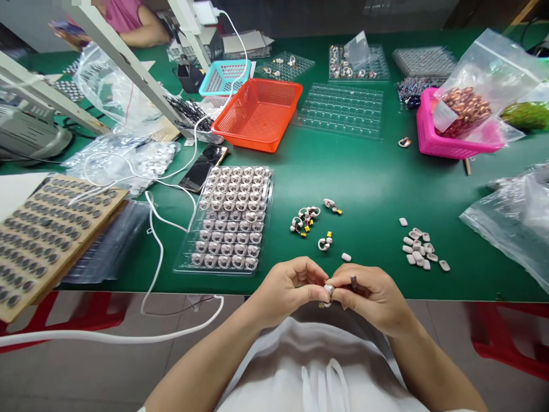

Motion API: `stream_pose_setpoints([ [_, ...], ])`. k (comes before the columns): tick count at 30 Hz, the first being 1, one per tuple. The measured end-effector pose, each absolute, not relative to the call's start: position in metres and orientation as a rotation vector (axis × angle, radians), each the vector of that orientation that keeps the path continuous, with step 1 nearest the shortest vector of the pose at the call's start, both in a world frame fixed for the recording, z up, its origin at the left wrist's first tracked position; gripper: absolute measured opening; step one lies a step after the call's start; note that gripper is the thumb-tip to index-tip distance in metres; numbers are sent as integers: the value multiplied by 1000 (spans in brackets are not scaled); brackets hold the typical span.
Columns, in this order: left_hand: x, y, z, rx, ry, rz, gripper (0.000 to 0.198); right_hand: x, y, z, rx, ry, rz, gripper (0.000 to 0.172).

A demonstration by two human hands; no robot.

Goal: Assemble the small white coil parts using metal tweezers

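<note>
Nearer the person than the orange basket and to its right, the left hand and right hand meet, fingers of both pinching a small pale part. The right fingers also hold a dark stick. On the worktop, a filled clear tray lies in front of the basket on the person's side; a few wired parts lie to the basket's right and nearer, with loose pale caps farther right. The pink basket stands well to the orange one's right.
</note>
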State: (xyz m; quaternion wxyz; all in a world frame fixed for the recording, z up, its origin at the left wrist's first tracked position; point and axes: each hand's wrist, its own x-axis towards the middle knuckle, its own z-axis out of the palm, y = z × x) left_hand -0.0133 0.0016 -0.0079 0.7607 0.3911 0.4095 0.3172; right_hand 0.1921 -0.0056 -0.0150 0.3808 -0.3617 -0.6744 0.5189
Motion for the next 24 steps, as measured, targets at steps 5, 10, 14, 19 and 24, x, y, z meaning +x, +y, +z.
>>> stream_pose_setpoints([
  [5, -24, 8, -1, 880, 943, 601, 28, 195, -6, -13, -972, -1859, 1111, 15],
  [10, -22, 4, 9, 864, 952, 606, 25, 195, -7, -20, -881, -1961, 817, 31],
  [14, -14, -2, 7, 722, 879, 655, 32, 195, -4, -21, -755, -1980, 739, 40],
  [19, -16, 3, 8, 724, 812, 592, 34, 195, 4, -18, -610, -1993, 769, 35],
  [24, -20, 17, 15, 788, 722, 426, 23, 191, 13, -14, -464, -2063, 772, 31],
])
